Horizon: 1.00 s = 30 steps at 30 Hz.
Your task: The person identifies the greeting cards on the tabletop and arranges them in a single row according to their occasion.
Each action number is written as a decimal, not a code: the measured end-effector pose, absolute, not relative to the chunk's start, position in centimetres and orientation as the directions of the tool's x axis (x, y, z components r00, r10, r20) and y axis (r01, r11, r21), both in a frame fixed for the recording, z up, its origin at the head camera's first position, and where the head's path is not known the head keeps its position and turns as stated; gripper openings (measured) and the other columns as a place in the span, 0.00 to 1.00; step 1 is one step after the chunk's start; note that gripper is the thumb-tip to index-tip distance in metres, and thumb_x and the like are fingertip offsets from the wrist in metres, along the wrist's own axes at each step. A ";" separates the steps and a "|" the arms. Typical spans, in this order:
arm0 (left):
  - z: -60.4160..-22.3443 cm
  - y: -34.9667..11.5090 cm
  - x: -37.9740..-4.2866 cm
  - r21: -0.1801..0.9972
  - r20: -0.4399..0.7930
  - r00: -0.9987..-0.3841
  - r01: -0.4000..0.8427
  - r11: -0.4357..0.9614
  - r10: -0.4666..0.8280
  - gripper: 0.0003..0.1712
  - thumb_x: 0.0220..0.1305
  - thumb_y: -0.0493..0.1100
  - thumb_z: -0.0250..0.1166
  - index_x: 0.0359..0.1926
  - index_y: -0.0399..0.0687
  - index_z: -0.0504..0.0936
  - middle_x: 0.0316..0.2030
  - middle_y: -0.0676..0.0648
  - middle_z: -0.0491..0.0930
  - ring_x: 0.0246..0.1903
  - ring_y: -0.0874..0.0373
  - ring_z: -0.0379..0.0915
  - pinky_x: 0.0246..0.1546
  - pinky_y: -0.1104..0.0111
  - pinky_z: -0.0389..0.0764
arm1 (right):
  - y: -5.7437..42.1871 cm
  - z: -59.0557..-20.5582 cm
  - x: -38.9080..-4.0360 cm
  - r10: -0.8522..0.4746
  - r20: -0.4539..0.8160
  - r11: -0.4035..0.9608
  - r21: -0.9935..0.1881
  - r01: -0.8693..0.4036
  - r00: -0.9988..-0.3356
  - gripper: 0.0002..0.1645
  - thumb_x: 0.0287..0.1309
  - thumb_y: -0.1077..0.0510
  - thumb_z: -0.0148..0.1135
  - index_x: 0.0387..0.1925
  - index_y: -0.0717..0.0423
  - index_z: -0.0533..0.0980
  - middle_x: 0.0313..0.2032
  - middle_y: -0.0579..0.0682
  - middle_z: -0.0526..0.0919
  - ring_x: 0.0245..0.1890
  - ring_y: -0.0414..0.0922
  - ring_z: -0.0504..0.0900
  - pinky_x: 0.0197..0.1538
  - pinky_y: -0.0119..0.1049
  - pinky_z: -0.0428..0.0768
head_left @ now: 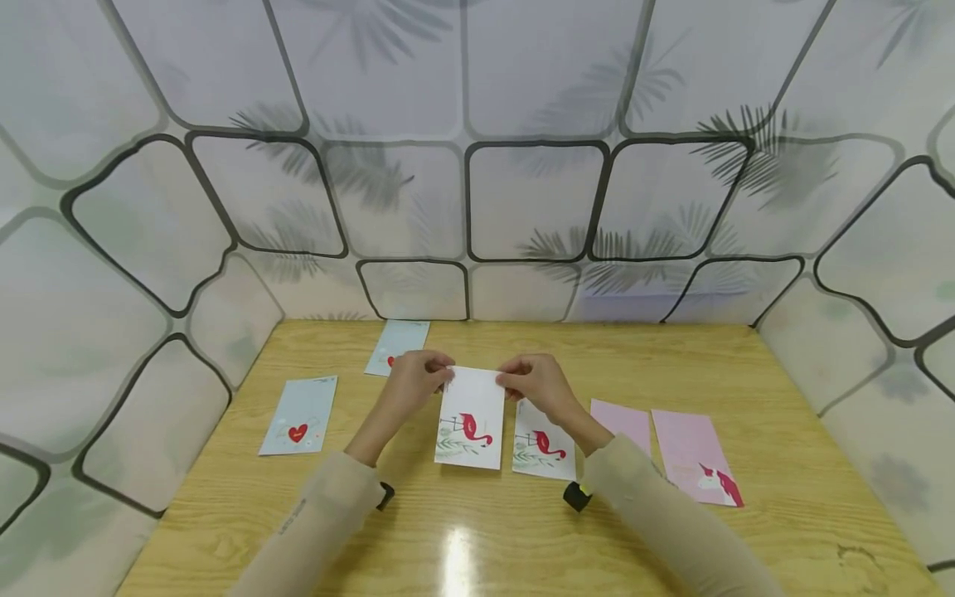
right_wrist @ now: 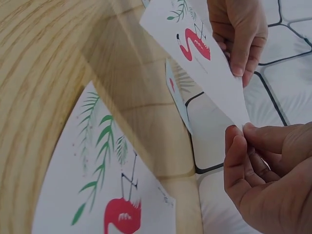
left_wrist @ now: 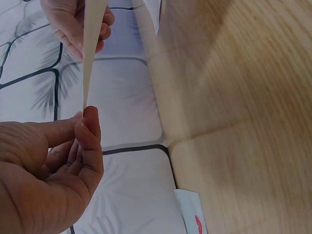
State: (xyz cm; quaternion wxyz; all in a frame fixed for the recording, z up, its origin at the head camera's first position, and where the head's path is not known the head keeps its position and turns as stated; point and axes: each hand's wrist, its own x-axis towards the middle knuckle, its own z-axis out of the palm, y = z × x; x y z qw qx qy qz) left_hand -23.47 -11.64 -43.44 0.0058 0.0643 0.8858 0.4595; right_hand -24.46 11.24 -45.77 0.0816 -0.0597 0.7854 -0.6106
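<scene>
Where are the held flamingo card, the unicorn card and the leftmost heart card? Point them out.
Held flamingo card (head_left: 471, 414), head view: middle of its printed face.
Unicorn card (head_left: 694, 452), head view: pink middle.
Leftmost heart card (head_left: 300, 414), head view: pale blue middle.

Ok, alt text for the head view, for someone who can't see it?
The left hand and right hand pinch a white flamingo card by its upper corners above a wooden table. Another flamingo card lies to its right, two pink cards farther right, and two pale blue cards to the left.
</scene>
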 end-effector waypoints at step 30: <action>-47.7 -10.1 -25.5 0.789 -0.016 -0.998 0.028 0.613 0.066 0.03 0.68 0.34 0.69 0.40 0.38 0.88 0.31 0.47 0.85 0.27 0.56 0.79 0.25 0.70 0.79 | 11.8 -49.7 -26.2 -0.136 -0.029 0.457 -0.889 -0.037 -0.990 0.04 0.62 0.63 0.73 0.36 0.60 0.87 0.23 0.50 0.85 0.24 0.44 0.82 0.30 0.31 0.76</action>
